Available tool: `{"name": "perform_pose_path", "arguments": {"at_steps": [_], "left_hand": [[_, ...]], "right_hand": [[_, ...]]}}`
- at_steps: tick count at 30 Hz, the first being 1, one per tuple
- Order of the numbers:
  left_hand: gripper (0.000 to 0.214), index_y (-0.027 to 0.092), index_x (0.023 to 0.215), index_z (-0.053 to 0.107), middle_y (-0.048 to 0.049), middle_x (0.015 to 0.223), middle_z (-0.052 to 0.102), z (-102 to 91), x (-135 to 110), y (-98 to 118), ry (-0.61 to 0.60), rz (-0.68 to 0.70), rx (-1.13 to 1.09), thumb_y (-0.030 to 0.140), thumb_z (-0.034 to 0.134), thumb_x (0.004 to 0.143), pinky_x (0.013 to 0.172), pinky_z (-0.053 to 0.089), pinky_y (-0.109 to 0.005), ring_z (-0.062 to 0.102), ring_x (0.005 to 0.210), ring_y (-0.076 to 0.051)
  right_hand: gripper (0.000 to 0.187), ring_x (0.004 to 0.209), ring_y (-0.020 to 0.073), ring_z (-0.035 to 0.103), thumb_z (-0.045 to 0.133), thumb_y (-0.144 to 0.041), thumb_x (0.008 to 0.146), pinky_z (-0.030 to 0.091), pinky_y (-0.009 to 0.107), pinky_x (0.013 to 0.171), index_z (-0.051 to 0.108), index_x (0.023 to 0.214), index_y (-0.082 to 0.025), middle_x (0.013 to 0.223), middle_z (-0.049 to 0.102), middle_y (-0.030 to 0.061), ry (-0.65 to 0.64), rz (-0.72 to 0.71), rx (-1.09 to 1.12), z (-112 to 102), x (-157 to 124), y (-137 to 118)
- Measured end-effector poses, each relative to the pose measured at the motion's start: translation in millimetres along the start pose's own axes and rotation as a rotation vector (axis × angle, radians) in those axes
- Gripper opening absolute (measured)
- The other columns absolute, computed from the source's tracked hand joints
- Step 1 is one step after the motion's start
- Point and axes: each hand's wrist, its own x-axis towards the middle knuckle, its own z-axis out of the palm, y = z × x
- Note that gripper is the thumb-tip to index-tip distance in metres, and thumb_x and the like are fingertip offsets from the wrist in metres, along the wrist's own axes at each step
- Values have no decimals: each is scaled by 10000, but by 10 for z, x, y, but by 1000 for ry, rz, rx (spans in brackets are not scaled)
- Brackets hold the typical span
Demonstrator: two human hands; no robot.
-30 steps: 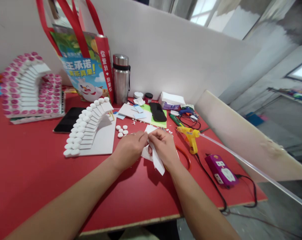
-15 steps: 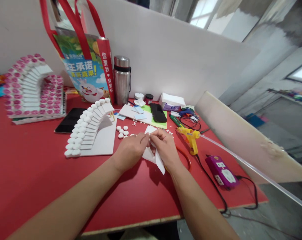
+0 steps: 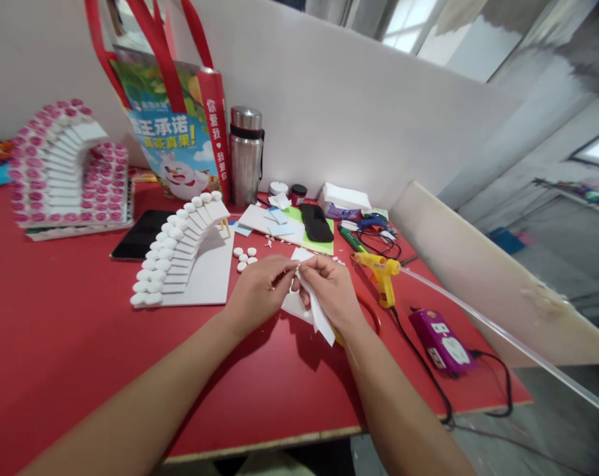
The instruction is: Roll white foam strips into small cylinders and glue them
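On a red tabletop point(image 3: 250, 403), left to right: curved white staircase model point(image 3: 178, 270), edged with white discs point(image 3: 157, 268); loose white pieces point(image 3: 242, 258); left hand point(image 3: 257, 291), fingertips at the upper end of a folded white paper point(image 3: 319, 318), grasp or mere touch too small to tell; right hand point(image 3: 329, 284), fingers clenched around that paper, held between both hands; yellow glue gun point(image 3: 385, 274); purple power socket point(image 3: 439, 342).

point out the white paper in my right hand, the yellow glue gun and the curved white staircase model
white paper point(image 3: 320, 320), head view: lower part
yellow glue gun point(image 3: 383, 268), head view: body
curved white staircase model point(image 3: 180, 260), head view: middle steps
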Motion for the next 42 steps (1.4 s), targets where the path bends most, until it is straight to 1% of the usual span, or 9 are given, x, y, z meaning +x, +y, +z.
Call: {"name": "perform_pose_path", "arguments": {"at_steps": [5,13,18,21,24,30,37,39,42], "left_hand": [[194,175,1035,788,-27,785,703,-5,45,4,-11,-169,-195,176,601,981,675,486,-274,640,714,-150],[221,186,1001,810,-58,864,715,-36,46,-59,-4,-142,-154,148,593,975,777,511,-311,670,830,-180],[190,158,964,786,-78,904,734,-46,55,-13,52,-145,-72,177,597,976,788,501,-326,675,859,-193],[153,166,923,769,-62,889,741,-58,75,-10,62,-262,-179,211,625,952,782,506,-321,673,831,-183],[121,172,906,762,-47,853,747,-78,93,-17,6,-412,-356,244,666,910,753,505,-315,664,791,-175],[159,160,865,778,-21,712,711,-103,114,17,-1,-579,-470,311,733,844,606,441,-278,583,630,-137],[118,171,845,787,-39,808,761,2,69,-7,122,-451,-312,255,708,863,672,500,-298,652,717,-162],[120,174,855,791,-41,819,764,5,61,-18,122,-413,-302,250,701,877,689,515,-300,668,743,-169],[133,175,847,787,-36,790,749,-26,69,-29,99,-369,-334,252,690,895,691,533,-299,673,726,-166]], "right_hand": [[186,411,83,546,676,-344,904,444,204,434,606,815,-197,626,674,-43,-21,-106,-62,-6,18,62],[183,547,136,685,644,-373,961,529,250,563,656,885,-207,716,729,-1,-46,-182,-261,-20,-3,97],[247,571,190,720,726,-447,898,572,280,547,684,906,-203,672,733,19,-26,33,16,-20,14,63],[293,588,202,734,719,-482,884,608,311,559,666,909,-195,754,772,58,-83,233,282,-72,59,25],[330,573,199,730,760,-482,839,619,322,567,659,928,-180,770,782,77,-179,338,375,-114,85,-3],[316,505,130,651,866,-375,752,547,260,531,639,863,-184,753,767,28,-93,160,151,-58,54,33],[205,573,149,592,704,-336,878,454,280,612,579,751,-236,613,613,-19,214,-377,-605,46,-11,141],[216,604,163,611,714,-364,877,476,285,632,581,759,-241,615,611,-14,206,-371,-585,52,-22,125],[291,586,179,665,719,-500,888,536,297,592,600,871,-235,683,688,7,45,-80,-161,22,6,79]]}}
